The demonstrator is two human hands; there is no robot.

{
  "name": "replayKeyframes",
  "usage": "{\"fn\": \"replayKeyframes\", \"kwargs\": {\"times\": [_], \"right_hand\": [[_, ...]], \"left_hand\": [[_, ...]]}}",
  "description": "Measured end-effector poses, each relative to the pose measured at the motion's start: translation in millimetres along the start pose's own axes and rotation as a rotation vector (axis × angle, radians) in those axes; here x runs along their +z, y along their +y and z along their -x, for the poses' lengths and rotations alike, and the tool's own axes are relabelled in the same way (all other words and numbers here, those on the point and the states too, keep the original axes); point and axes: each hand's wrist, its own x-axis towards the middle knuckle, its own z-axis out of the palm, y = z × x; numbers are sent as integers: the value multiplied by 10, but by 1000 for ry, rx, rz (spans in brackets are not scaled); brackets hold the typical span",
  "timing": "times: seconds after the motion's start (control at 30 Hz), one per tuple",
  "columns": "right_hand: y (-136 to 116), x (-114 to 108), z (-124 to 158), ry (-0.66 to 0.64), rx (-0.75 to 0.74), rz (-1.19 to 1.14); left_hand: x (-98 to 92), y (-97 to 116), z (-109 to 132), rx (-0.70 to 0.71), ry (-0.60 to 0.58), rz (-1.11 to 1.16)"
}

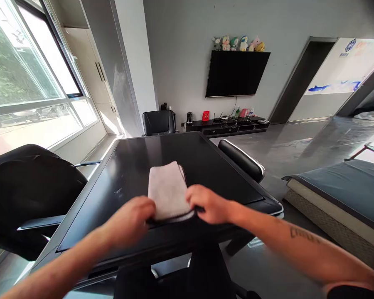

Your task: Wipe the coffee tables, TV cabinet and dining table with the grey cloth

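Observation:
A folded pale pinkish-grey cloth [167,189] with a dark edge lies on, or just over, the black table [131,166], close to its near side. At the cloth's near left corner, my left hand [135,216] has its fingers closed on the edge. My right hand [207,203] grips the right edge near the other near corner, fingers curled. Both hands are slightly blurred, and the fingertips under the cloth are hidden. A second layer shows along the cloth's right and lower edges.
Black chairs stand left [31,187], beyond [158,122] and right [241,160] of the table. A low cushioned bed-like piece [345,182] is at the right. Against the far wall, a low cabinet [224,132] sits under a television [238,74] topped with several plush toys.

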Motion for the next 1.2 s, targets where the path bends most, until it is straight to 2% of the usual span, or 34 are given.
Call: {"fn": "replayKeyframes", "kwargs": {"times": [0.07,0.13,0.2,0.27,0.37,0.43,0.57,0.67,0.77,0.87,0.97,1.03,1.1,1.13,1.2], "right_hand": [[-83,458,506,-114,-62,-10],[-121,752,863,-173,-104,16],[-108,848,1041,-207,-108,104],[-38,803,1058,-269,-84,205],[127,691,925,-422,-36,282],[228,686,835,-472,-37,288],[316,807,818,-358,-137,301],[301,865,890,-260,-180,251],[275,872,922,-185,-160,122],[264,843,875,-119,-53,-21],[237,736,763,-137,68,-134],[198,615,678,-234,83,-164],[156,485,603,-331,96,-152],[141,429,569,-329,148,-128],[138,363,502,-206,390,-38]], "left_hand": [[613,168,247,76,-79,36],[1038,246,436,162,-84,44],[1255,222,549,224,-62,-4],[1327,125,581,220,-35,-106],[1336,-50,523,125,-34,-225],[1342,-132,471,106,-73,-236],[1325,-195,463,175,-125,-200],[1217,-192,510,202,-143,-97],[1057,-174,510,202,-147,76],[913,-145,436,191,-120,276],[788,-118,346,178,-122,407],[706,-122,312,163,-169,432],[639,-161,297,80,-182,436],[619,-193,286,-19,-152,432],[622,-265,237,-305,-78,400]]}}
